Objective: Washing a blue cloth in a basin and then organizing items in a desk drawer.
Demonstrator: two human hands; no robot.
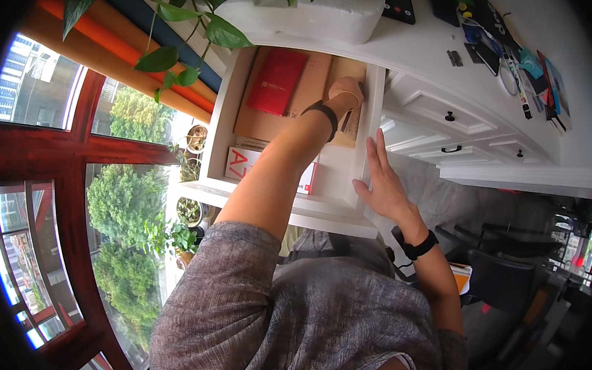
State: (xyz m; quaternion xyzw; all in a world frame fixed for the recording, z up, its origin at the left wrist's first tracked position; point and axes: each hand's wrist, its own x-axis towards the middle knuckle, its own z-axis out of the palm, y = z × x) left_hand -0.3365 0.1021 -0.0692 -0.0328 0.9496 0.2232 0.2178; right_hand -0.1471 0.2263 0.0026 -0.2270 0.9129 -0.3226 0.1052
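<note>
My left hand (345,91) reaches deep into a pulled-out white drawer (364,178), its fingers curled down over a tan paper envelope (352,70). Dark slim things show beside the fingers and below the wrist; whether the hand grips one is hidden. Left of it, a red folder or booklet (275,82) lies on a larger brown paper envelope (251,121). Under my left forearm is a white box with red print (238,161), partly covered. My right hand (385,182) is open, fingers extended, along the outer right edge of the drawer, holding nothing.
Above the drawer, the white desktop (435,49) holds a white foam block (311,16), a phone (397,0) and cluttered small items (502,60). Pothos leaves (225,31) hang over the drawer. Potted plants (191,212) stand by the window; a dark chair (502,274) is at right.
</note>
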